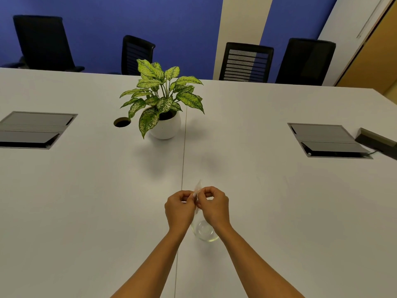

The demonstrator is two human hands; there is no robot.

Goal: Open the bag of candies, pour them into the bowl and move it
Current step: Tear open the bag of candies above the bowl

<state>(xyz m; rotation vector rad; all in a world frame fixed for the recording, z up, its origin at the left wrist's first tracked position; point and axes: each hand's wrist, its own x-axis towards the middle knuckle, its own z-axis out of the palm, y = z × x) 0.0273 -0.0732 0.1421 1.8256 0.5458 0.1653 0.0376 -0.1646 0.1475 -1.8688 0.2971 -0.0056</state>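
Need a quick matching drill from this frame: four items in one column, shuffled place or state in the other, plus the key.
Column A
1. candy bag
2. glass bowl
3. potted plant
4. black box

Column B
a. at the table's right edge, cable attached
b. pinched between the left hand and right hand
c. on the table below the hands, partly hidden by the wrists
d. far middle of the table, in a white pot

Pairs: 1-b, 2-c, 3-d, 4-a
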